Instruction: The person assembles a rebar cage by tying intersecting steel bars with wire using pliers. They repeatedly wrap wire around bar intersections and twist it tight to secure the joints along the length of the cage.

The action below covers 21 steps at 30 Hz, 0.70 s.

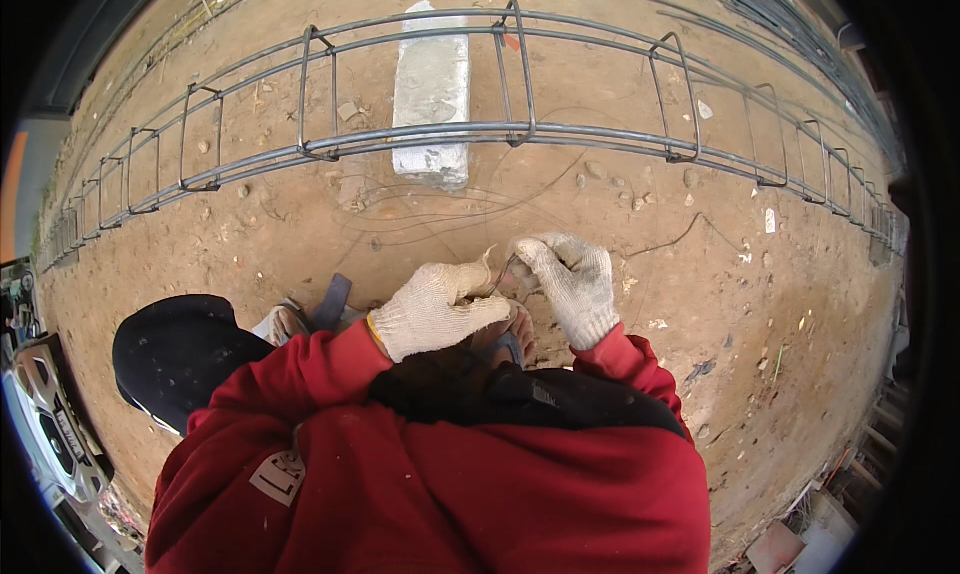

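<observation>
Both my hands wear off-white knitted gloves and meet in front of me, low over the dirt. My left hand [440, 309] is curled, its thumb and fingers closed around one end of a thin dark wire [503, 272]. Opposite it, my right hand [575, 284] pinches the same wire between thumb and fingertips. Beyond the hands a long rebar cage [600, 139] with square stirrups spans the view. Its middle rests on or over a pale concrete block [430, 84]; the exact contact is unclear.
Loose thin wires [420, 217] lie on the brown soil between me and the cage. A bent wire [670, 242] is to the right. Long steel bars [790, 34] are stacked at the far right. Planks and rubble [800, 534] sit at the lower right edge.
</observation>
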Motion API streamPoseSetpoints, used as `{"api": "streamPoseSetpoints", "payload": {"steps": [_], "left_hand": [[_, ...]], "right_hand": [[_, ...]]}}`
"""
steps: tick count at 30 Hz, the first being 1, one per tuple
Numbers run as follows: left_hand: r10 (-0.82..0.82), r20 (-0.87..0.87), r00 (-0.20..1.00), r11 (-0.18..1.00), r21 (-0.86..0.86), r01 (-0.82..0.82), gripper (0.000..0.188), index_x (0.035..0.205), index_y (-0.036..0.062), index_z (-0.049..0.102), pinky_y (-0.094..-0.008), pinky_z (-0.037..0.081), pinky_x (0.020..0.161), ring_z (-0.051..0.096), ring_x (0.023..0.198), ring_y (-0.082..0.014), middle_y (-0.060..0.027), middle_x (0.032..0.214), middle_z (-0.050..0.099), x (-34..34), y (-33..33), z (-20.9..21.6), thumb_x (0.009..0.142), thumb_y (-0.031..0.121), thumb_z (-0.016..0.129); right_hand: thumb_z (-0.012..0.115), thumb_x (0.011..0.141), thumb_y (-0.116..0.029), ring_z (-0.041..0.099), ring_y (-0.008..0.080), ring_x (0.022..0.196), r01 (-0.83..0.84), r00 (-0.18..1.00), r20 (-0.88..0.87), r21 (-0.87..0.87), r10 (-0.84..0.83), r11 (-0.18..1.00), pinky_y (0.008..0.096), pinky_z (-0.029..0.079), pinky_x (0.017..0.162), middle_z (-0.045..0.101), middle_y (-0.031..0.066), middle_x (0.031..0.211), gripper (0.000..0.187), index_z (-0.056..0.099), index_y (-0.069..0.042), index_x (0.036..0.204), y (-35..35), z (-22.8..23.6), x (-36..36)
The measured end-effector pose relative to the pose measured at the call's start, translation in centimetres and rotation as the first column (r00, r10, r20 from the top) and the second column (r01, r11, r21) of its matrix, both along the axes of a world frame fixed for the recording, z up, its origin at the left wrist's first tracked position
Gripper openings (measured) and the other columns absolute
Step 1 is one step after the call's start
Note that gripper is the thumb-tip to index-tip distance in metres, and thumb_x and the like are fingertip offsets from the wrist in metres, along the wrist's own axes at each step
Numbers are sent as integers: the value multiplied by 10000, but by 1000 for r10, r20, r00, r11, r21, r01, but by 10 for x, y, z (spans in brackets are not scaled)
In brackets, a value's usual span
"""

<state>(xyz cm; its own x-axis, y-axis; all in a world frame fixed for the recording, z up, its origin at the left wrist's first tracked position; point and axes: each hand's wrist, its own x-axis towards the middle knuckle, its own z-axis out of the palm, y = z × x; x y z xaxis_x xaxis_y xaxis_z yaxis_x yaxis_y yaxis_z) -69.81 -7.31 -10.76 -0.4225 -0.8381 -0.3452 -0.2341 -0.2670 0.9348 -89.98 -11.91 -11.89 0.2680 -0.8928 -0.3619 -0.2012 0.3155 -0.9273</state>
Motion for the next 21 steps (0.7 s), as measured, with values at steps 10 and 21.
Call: {"api": "streamPoseSetpoints", "payload": {"steps": [10,21], "left_hand": [[590,-504,631,655,755,-9,303,1068,-37,642,-237,340,472,416,495,-78,21,588,457,7,6,-11,1056,220,481],[471,-460,753,686,727,14,502,1223,-68,574,-215,303,452,377,486,-59,7,659,463,37,9,-43,1078,385,413]], "right_hand": [[660,980,-190,635,89,674,239,942,184,212,-279,948,237,511,602,714,53,798,220,724,19,957,2,11,12],[635,996,-189,652,124,665,393,873,265,112,-409,913,250,523,593,715,98,836,222,697,24,989,-2,5,4]]}}
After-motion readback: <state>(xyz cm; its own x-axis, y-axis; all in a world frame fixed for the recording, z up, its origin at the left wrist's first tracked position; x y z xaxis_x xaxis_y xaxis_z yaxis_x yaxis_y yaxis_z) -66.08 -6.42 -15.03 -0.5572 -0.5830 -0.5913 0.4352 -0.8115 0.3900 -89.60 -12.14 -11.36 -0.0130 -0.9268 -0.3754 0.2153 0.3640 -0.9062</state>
